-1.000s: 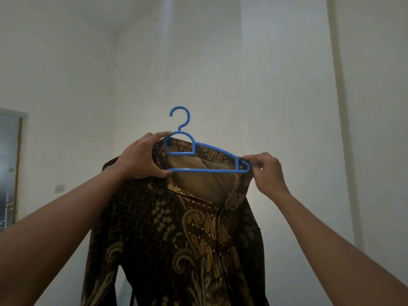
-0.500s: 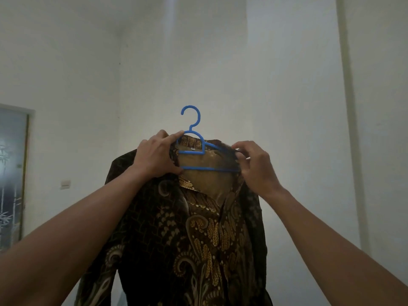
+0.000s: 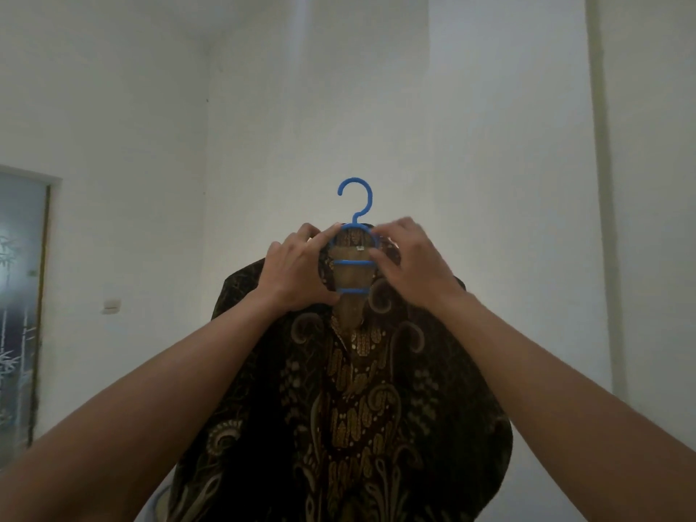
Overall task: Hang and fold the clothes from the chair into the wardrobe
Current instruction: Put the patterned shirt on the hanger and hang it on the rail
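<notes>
A dark brown batik shirt [image 3: 350, 401] with gold patterns hangs in front of me on a blue plastic hanger [image 3: 355, 205]. The hanger's hook points up above the collar, and both shoulders of the shirt cover its arms. My left hand [image 3: 297, 273] grips the collar and hanger on the left of the neck opening. On the right side my right hand [image 3: 410, 261] pinches the collar and hanger. The shirt's lower part runs out of view at the bottom.
White walls stand behind the shirt, meeting in a corner at upper left. A frosted glass door panel [image 3: 19, 307] with a bamboo print is at the far left, with a wall switch [image 3: 111, 306] beside it. A vertical wall edge [image 3: 602, 190] runs down the right.
My right hand slid from the hanger's right end in to the collar. The shirt's right shoulder now covers the hanger arm, and the shirt faces me squarely.
</notes>
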The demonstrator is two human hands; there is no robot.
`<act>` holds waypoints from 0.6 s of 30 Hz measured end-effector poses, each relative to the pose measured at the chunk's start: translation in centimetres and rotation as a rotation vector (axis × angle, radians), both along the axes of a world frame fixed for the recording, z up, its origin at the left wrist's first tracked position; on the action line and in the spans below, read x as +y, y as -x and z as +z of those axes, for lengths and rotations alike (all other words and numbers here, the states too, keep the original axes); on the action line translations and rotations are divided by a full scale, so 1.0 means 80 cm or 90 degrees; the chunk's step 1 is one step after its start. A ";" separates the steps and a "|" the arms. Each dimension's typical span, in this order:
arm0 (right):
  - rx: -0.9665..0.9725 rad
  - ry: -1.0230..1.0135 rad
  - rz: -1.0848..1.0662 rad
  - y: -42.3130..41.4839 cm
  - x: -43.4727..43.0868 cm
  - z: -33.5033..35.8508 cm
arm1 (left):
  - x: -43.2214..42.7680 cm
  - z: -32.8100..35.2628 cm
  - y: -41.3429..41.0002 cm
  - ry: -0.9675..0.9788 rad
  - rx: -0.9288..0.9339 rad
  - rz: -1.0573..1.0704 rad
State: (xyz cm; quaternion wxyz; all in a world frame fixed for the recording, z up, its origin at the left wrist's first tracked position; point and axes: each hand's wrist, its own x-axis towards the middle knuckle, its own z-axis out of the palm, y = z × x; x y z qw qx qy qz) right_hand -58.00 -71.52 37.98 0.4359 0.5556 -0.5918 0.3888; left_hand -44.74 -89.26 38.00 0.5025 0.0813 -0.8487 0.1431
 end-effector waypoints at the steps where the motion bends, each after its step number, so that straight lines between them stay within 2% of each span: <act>1: -0.012 -0.039 -0.026 0.002 -0.003 0.013 | 0.003 -0.001 0.001 0.003 -0.003 -0.015; 3: -0.029 -0.161 -0.080 0.002 -0.008 0.034 | 0.006 -0.002 0.003 0.007 -0.004 -0.033; 5: -0.023 -0.223 -0.116 0.002 -0.014 0.042 | 0.008 -0.002 0.004 0.028 -0.012 -0.033; 7: -0.043 -0.175 -0.116 0.000 -0.016 0.045 | 0.006 -0.006 0.006 0.035 -0.031 -0.050; 9: -0.056 -0.116 -0.130 -0.001 -0.019 0.044 | 0.007 -0.011 0.007 -0.020 -0.022 -0.087; 12: -0.042 -0.122 -0.176 -0.003 -0.026 0.037 | 0.009 -0.011 0.007 -0.058 0.091 -0.025; 14: -0.036 -0.124 -0.196 -0.004 -0.030 0.033 | 0.011 -0.009 0.010 -0.079 0.074 0.020; 16: -0.030 -0.117 -0.215 -0.006 -0.034 0.030 | 0.016 -0.009 0.012 -0.157 0.023 -0.014; 18: -0.015 -0.119 -0.243 -0.010 -0.040 0.025 | 0.023 -0.008 0.015 -0.204 0.043 -0.059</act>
